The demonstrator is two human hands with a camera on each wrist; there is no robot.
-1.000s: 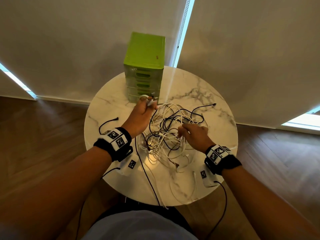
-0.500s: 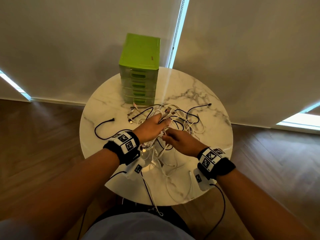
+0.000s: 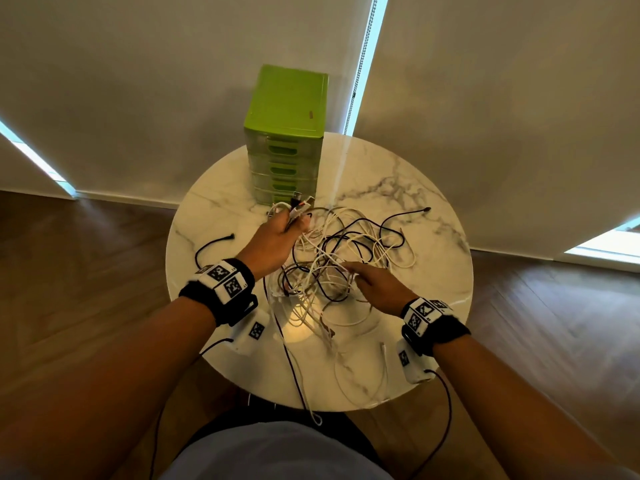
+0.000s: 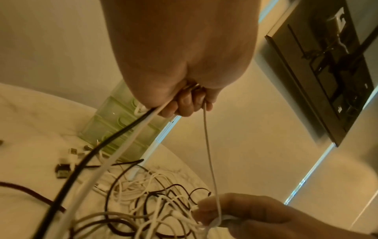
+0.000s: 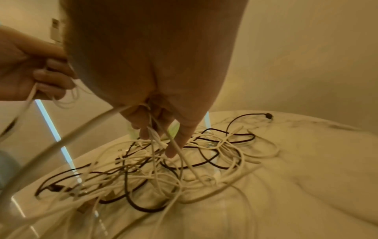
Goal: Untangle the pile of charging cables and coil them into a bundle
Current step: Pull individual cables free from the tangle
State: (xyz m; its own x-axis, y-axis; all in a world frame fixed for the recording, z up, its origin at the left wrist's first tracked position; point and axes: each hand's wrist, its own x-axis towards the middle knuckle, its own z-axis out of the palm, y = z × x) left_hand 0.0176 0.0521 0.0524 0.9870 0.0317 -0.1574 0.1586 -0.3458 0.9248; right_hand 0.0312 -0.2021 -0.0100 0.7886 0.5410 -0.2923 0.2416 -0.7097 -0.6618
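Left hand (image 3: 277, 239) fisted round cable ends (image 3: 298, 206), right hand (image 3: 375, 284) pinching tangled cables (image 3: 332, 268) mid-table (image 3: 433, 271)

No readable text; only coded black-white markers on wristbands (image 3: 227, 284).

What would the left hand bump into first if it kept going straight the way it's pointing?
Probably the green drawer box. The left hand, gripping cable plugs, points toward its lowest drawers, with nothing visible between. Depth is unclear, since the hand looks raised above the table.
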